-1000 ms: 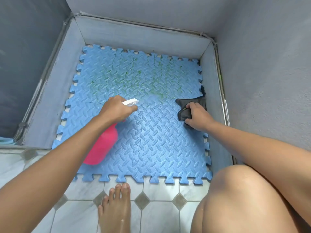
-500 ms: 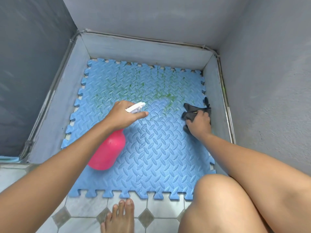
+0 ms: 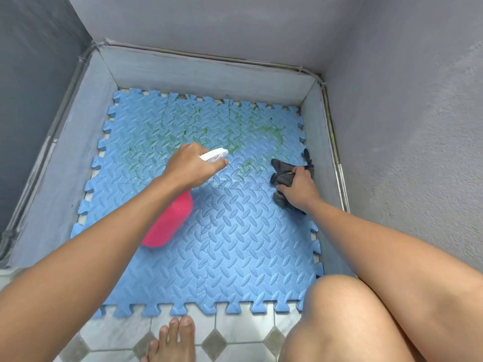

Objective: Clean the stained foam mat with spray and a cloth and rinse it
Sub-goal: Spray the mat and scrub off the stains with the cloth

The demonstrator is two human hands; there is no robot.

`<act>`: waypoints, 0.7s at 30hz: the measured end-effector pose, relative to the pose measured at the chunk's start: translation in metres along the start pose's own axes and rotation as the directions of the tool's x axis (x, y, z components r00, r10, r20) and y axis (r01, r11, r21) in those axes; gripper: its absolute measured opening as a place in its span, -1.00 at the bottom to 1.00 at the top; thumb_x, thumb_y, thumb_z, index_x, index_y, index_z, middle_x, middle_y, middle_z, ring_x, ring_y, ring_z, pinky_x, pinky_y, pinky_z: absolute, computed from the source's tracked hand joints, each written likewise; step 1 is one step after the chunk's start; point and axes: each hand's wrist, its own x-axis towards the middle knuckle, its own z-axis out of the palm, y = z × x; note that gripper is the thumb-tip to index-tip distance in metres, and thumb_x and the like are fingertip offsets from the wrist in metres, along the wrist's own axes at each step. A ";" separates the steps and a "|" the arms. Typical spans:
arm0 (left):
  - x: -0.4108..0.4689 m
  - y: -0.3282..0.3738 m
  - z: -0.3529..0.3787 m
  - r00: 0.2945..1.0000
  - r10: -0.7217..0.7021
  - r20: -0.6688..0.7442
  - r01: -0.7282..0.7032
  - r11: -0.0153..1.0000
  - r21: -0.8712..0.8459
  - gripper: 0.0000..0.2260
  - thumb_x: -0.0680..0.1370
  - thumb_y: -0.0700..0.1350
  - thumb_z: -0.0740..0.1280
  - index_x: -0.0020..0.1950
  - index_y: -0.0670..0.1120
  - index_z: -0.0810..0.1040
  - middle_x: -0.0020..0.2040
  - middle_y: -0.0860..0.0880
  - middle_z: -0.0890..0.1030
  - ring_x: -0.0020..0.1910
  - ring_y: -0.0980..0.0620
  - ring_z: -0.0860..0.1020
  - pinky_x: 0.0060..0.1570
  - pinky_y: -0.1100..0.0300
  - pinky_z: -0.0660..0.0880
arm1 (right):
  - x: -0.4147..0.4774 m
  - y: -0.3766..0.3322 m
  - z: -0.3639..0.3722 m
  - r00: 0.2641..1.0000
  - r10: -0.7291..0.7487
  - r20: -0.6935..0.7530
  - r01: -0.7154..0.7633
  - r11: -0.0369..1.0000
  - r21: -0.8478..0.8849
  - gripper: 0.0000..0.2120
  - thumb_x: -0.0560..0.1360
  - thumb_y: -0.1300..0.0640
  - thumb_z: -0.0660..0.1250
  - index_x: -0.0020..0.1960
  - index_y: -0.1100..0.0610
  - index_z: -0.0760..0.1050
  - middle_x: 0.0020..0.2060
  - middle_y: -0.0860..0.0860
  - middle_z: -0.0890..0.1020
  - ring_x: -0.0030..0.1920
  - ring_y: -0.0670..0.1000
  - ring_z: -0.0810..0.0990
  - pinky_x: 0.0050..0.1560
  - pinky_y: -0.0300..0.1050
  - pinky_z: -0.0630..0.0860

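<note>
A blue interlocking foam mat (image 3: 235, 252) lies on the floor of a grey walled recess. Green stains (image 3: 209, 137) spread across its far half. My left hand (image 3: 190, 165) grips a pink spray bottle (image 3: 167, 223) by its white trigger head (image 3: 214, 154), nozzle pointing at the stains, forefinger on the trigger. My right hand (image 3: 298, 186) presses a crumpled dark grey cloth (image 3: 283, 173) onto the mat near its right edge.
Low grey walls (image 3: 203, 71) enclose the mat on the left, far and right sides. White and grey tiles (image 3: 235, 333) run along the near edge, where my bare foot (image 3: 172, 340) rests. My right knee (image 3: 339, 322) is at the lower right.
The view has shifted so the mat sits lower in frame. Both hands keep their hold; the bottle nozzle stays aimed at the stains and the cloth stays at the right edge.
</note>
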 end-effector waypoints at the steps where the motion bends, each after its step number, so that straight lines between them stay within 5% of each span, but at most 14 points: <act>1: 0.000 -0.001 0.000 0.999 0.001 0.048 -0.003 1.000 0.029 -0.53 0.42 0.30 0.43 -0.29 -0.13 0.62 -0.40 -0.06 0.67 -0.30 -0.06 0.67 -0.16 -0.02 0.61 | 0.001 0.001 -0.001 1.000 -0.003 0.008 0.003 1.000 0.015 -0.39 0.48 -0.03 0.47 0.39 0.15 0.29 0.34 0.14 0.38 0.27 0.18 0.47 0.25 0.04 0.44; 3: -0.001 -0.002 0.002 0.980 0.045 0.196 -0.054 0.998 0.043 -0.57 0.43 0.26 0.50 -0.35 -0.10 0.63 -0.48 0.03 0.63 -0.42 0.12 0.60 -0.24 0.09 0.51 | 0.004 0.003 -0.004 1.000 -0.009 0.023 0.008 0.998 0.061 -0.43 0.50 0.00 0.45 0.38 0.16 0.29 0.34 0.14 0.38 0.19 0.12 0.48 0.15 -0.07 0.40; 5: -0.004 -0.003 0.005 0.966 0.066 0.250 -0.074 0.997 0.024 -0.57 0.41 0.24 0.53 -0.37 -0.10 0.63 -0.48 0.03 0.62 -0.42 0.08 0.58 -0.23 0.04 0.52 | 0.006 0.005 -0.007 0.999 -0.009 0.035 0.006 0.996 0.089 -0.51 0.53 0.03 0.41 0.35 0.16 0.31 0.32 0.13 0.40 0.10 0.06 0.44 0.08 -0.12 0.33; 10: -0.007 -0.008 0.005 0.998 -0.030 0.061 0.030 1.000 0.008 -0.50 0.38 0.33 0.49 -0.34 -0.11 0.56 -0.36 -0.10 0.66 -0.29 -0.14 0.66 -0.14 -0.09 0.61 | 0.007 0.009 -0.007 0.999 -0.026 0.028 0.024 0.996 0.088 -0.57 0.55 0.03 0.38 0.31 0.16 0.33 0.29 0.13 0.42 0.06 0.05 0.42 0.06 -0.12 0.33; 14: -0.005 -0.013 -0.002 0.998 -0.055 -0.015 0.053 0.993 -0.108 -0.53 0.43 0.19 0.55 -0.32 -0.13 0.45 -0.38 -0.07 0.49 -0.32 -0.11 0.47 -0.31 0.06 0.32 | 0.005 0.007 0.001 0.999 -0.010 -0.043 0.011 0.999 0.031 -0.62 0.57 0.08 0.31 0.32 0.17 0.33 0.27 0.16 0.42 0.18 0.17 0.49 0.16 0.04 0.46; 16: -0.003 -0.021 -0.005 0.996 -0.053 -0.076 0.044 0.992 -0.114 -0.55 0.46 0.17 0.54 -0.29 -0.16 0.48 -0.36 -0.09 0.48 -0.28 -0.16 0.48 -0.29 0.06 0.35 | 0.004 -0.004 0.007 0.993 -0.060 -0.106 0.050 0.994 -0.097 -0.64 0.58 0.11 0.26 0.33 0.19 0.35 0.26 0.17 0.42 0.26 0.21 0.43 0.21 0.13 0.45; 19: -0.003 -0.037 -0.007 0.986 -0.072 -0.150 0.045 0.983 -0.176 -0.55 0.43 0.20 0.54 -0.20 -0.18 0.55 -0.27 -0.18 0.60 -0.20 -0.25 0.64 -0.13 -0.12 0.62 | -0.004 -0.039 0.028 0.904 -0.427 -0.020 0.415 0.888 -0.197 -0.59 0.55 0.13 0.23 0.40 0.12 0.40 0.23 0.10 0.45 0.29 0.17 0.40 0.23 0.10 0.45; 21: -0.002 -0.041 -0.007 0.987 -0.068 -0.148 0.039 0.981 -0.190 -0.54 0.40 0.25 0.53 -0.18 -0.15 0.57 -0.22 -0.20 0.63 -0.17 -0.26 0.66 -0.10 -0.20 0.65 | -0.024 -0.066 0.054 0.740 -0.654 0.157 0.672 0.729 -0.131 -0.54 0.52 0.11 0.26 0.42 0.06 0.43 0.19 0.03 0.49 0.24 0.13 0.43 0.23 0.04 0.45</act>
